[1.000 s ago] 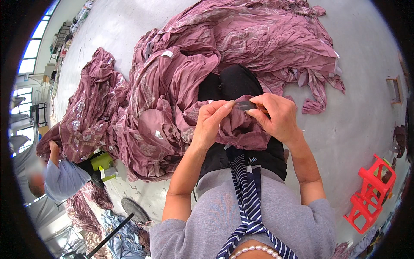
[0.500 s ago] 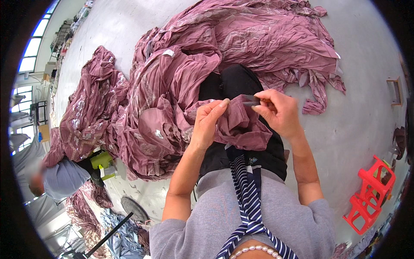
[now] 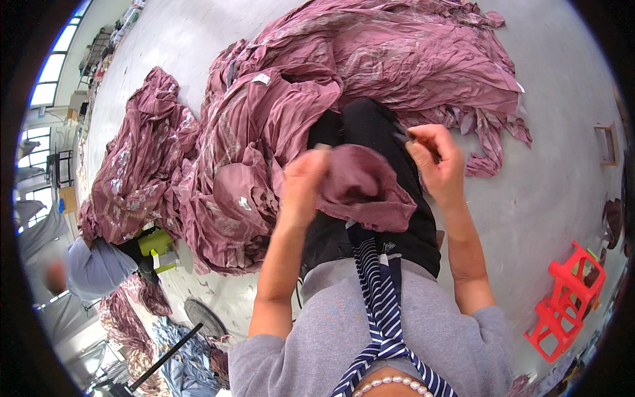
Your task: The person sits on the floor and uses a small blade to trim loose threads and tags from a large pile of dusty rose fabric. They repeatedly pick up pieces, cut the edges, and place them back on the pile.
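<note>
My left hand (image 3: 305,182) is smeared by motion, its fingers closed on an edge of mauve cloth (image 3: 364,182). That part of the cloth hangs over my lap in a rounded, cupped fold. To the right of it, apart from the cloth, my right hand (image 3: 436,161) pinches a small dark tool (image 3: 401,134) that looks like thread snips. The tool is blurred and partly hidden by the fingers. Beyond my black-trousered knees, a large crumpled heap of patterned mauve fabric (image 3: 423,66) spreads over the pale floor and runs round to my left.
Red plastic stools (image 3: 565,301) lie at the right. A person in a blue-grey top (image 3: 99,268) bends over the fabric at the far left, beside a lime-green object (image 3: 157,246). A black pole with a round base (image 3: 206,319) stands at lower left, near blue cloth (image 3: 182,360).
My hands have drawn apart: the left back toward me and slightly left, the right up and right with the dark tool, away from the cloth. The cloth on my lap has opened into a rounded fold.
</note>
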The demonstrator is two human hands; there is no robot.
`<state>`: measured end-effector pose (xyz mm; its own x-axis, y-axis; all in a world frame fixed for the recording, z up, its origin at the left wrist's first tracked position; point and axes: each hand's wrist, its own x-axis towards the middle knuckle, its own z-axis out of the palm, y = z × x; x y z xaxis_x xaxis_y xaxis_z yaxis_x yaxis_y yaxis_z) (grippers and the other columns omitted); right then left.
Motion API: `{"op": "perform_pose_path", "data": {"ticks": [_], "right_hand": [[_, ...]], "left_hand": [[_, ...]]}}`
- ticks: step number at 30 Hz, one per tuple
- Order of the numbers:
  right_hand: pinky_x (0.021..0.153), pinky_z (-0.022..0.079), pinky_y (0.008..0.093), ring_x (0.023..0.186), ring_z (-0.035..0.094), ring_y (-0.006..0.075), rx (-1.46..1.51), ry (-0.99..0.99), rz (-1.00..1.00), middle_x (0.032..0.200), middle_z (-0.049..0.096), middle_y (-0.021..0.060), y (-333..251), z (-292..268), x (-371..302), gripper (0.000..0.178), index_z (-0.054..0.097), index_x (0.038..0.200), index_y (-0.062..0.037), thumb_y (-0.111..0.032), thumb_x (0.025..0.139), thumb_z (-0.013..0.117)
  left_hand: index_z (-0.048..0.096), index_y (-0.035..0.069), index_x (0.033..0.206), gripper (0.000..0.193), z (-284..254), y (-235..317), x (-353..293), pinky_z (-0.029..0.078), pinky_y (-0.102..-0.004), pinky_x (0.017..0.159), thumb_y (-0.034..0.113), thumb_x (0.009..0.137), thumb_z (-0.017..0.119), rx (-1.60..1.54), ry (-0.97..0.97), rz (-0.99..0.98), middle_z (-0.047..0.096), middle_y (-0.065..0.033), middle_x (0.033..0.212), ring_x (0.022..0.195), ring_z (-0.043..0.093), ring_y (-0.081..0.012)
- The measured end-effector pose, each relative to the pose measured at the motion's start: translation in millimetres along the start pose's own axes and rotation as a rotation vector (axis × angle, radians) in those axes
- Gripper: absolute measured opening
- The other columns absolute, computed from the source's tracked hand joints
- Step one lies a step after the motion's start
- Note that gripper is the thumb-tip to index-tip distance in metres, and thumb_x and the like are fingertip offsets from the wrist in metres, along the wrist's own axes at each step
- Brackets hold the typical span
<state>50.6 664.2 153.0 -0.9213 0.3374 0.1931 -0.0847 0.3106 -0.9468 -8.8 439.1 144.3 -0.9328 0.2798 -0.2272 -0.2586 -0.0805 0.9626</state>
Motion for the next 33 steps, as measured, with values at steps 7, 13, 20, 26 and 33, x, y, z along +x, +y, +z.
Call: {"op": "perform_pose_path", "data": {"ticks": [7,13,20,26,33], "right_hand": [[0.055,0.037,0.0173,0.062,0.045,0.0027,0.348,0.273,0.089,0.077,0.055,-0.0019,44,-31,6,0.017,0.058,0.104,-0.0015,-0.014,0.093,0.06],[0.06,0.04,0.0175,0.068,0.048,0.0031,0.379,0.15,0.198,0.078,0.056,-0.0024,60,-6,4,0.017,0.058,0.102,-0.0021,-0.017,0.094,0.06],[0.061,0.042,0.0182,0.067,0.051,0.0035,0.313,0.087,0.303,0.076,0.057,-0.002,89,13,-19,0.017,0.058,0.097,-0.0008,-0.016,0.092,0.062],[0.059,0.042,0.0213,0.064,0.052,0.0052,0.2,0.263,0.342,0.071,0.058,-0.0007,174,-10,-19,0.024,0.059,0.095,-0.0009,-0.025,0.091,0.062],[0.063,0.048,0.0331,0.069,0.064,0.0195,-0.278,0.528,0.623,0.076,0.067,0.0092,326,-105,-61,0.036,0.064,0.089,-0.0029,-0.038,0.083,0.069]], "left_hand": [[0.049,0.003,0.124,0.056,-147,42,4,0.046,-0.0409,0.095,0.028,0.079,0.073,0.34,0.945,0.65,0.053,-0.0138,0.125,0.111,0.054,-0.0273],[0.034,0.011,0.142,0.102,-119,-51,23,0.03,-0.0495,0.105,0.026,0.055,0.085,1.347,0.102,0.335,0.038,-0.0197,0.141,0.132,0.037,-0.0337],[0.06,0.008,0.111,0.052,-123,-99,78,0.041,-0.0495,0.089,0.001,0.059,0.06,1.505,0.132,0.486,0.062,-0.0124,0.086,0.092,0.059,-0.0311],[0.064,0.004,0.098,0.034,-184,-17,54,0.049,-0.0393,0.078,0.001,0.065,0.063,1.396,0.356,0.599,0.067,-0.0152,0.094,0.089,0.064,-0.0316],[0.063,0.006,0.099,0.021,-410,107,-108,0.048,-0.0448,0.075,0.013,0.079,0.063,1.95,1.127,0.368,0.065,-0.0172,0.093,0.086,0.062,-0.0369]]}}
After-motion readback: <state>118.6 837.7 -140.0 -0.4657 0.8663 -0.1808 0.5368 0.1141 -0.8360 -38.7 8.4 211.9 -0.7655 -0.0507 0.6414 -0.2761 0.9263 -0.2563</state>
